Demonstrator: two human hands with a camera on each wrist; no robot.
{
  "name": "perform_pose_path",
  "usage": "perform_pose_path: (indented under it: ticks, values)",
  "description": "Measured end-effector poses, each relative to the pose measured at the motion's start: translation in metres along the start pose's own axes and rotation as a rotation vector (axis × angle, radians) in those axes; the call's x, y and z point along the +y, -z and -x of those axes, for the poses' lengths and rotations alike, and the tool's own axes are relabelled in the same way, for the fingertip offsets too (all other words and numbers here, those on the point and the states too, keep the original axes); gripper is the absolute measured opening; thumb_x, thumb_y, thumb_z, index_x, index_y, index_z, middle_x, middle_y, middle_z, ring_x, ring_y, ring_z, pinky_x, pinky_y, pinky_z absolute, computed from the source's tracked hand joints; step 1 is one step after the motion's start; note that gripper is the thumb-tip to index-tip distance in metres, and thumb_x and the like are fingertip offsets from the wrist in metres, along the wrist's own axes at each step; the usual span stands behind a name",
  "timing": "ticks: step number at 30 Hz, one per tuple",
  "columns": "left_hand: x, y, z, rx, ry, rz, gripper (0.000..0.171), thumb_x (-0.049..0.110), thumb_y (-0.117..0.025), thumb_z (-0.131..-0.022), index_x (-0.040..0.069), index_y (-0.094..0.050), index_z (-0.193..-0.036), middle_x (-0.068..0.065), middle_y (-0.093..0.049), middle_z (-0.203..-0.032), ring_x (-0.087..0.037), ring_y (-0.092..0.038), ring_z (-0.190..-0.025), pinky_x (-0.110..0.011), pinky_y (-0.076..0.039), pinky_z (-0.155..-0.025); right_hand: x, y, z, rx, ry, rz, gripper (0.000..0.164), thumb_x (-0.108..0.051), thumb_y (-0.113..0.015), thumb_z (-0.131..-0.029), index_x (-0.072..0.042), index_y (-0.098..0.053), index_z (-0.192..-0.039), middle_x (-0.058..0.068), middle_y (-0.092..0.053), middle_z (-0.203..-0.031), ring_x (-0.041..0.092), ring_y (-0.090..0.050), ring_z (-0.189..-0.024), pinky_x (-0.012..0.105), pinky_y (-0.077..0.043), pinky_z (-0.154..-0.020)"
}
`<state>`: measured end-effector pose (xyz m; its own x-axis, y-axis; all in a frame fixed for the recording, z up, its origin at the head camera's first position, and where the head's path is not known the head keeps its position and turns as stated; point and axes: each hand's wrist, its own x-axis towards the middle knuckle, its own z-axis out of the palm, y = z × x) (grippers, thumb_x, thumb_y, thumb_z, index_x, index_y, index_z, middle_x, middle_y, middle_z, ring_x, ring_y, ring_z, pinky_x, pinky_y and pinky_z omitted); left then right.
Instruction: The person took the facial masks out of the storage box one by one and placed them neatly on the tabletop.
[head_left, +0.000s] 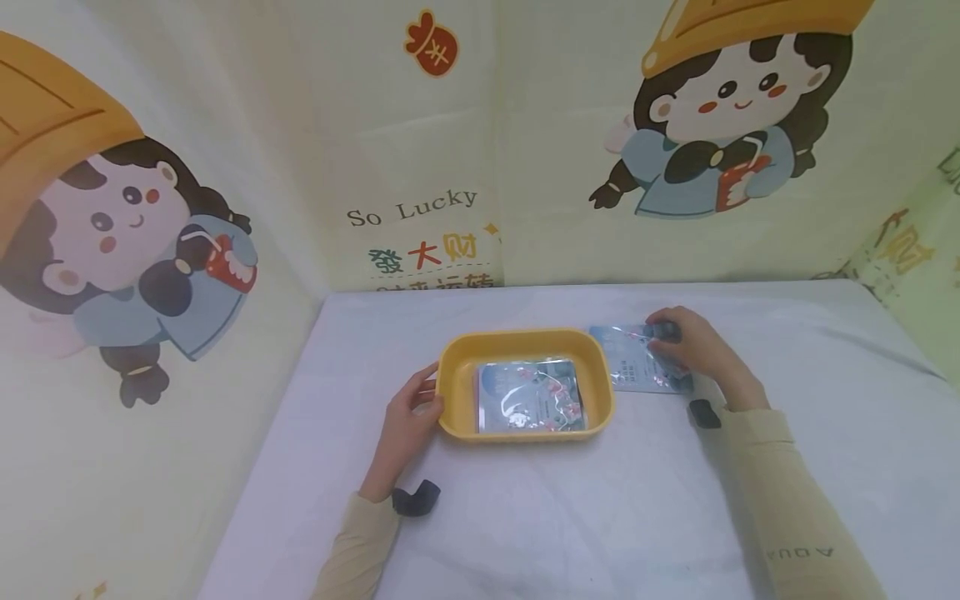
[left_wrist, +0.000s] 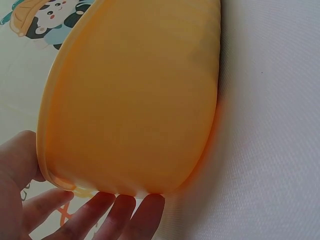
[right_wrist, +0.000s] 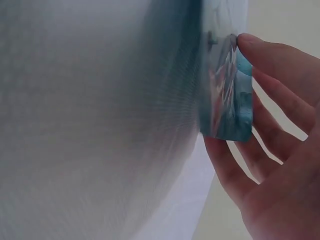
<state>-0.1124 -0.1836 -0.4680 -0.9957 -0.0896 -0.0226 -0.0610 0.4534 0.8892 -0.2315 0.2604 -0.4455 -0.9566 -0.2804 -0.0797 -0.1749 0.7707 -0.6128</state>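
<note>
A yellow plastic tray (head_left: 525, 337) stands on the white-covered table with a shiny blue floral foil packet (head_left: 525, 396) lying inside it. Another edge peeks out at that packet's left side. My left hand (head_left: 408, 421) holds the tray's left end; in the left wrist view its fingers (left_wrist: 102, 200) touch the outer wall and the thumb is by the rim. Right of the tray lies a similar foil packet (head_left: 630, 358), close against its side. My right hand (head_left: 693, 342) grips that packet's right end, with thumb and fingers at its edges in the right wrist view.
A white cloth (head_left: 525, 525) covers the table. Behind it hangs a cream curtain (head_left: 555, 167) with cartoon figures, and more of it runs along the left and right. Black wrist pieces are by the left cuff (head_left: 367, 517) and the right cuff (head_left: 757, 427).
</note>
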Motion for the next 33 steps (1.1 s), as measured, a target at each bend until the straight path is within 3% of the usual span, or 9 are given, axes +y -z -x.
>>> perform_pose_path:
  ticks: [13,25,33]
  values:
    - [0.000,-0.001,0.000,-0.009,0.000,0.000,0.053,0.018,-0.060,-0.093,0.028,-0.051,-0.144,-0.006,-0.062,-0.129,-0.025,-0.060,-0.118,-0.040,-0.056,-0.094,-0.003,0.001,0.002,0.035,-0.023,0.051,0.045,-0.010,-0.067,-0.092,0.000,-0.052,-0.133,0.027,-0.042,-0.142,0.047,-0.028,-0.136,0.068,-0.023,-0.113]
    - [-0.001,0.000,-0.001,-0.011,0.008,-0.002,0.052,0.019,-0.060,-0.093,0.029,-0.051,-0.143,-0.006,-0.062,-0.130,-0.025,-0.060,-0.119,-0.041,-0.056,-0.095,-0.023,0.002,0.009,0.075,0.162,0.032,0.042,-0.005,-0.068,-0.089,0.008,-0.054,-0.127,0.028,-0.052,-0.129,0.046,-0.043,-0.120,0.062,-0.036,-0.104]
    - [-0.004,0.001,-0.002,-0.037,0.034,0.044,0.052,0.018,-0.061,-0.093,0.031,-0.051,-0.142,-0.005,-0.061,-0.130,-0.026,-0.058,-0.120,-0.042,-0.055,-0.096,-0.044,0.000,0.014,-0.010,0.090,0.053,0.050,-0.014,-0.066,-0.093,0.001,-0.048,-0.138,0.024,-0.046,-0.139,0.043,-0.041,-0.129,0.062,-0.039,-0.107]
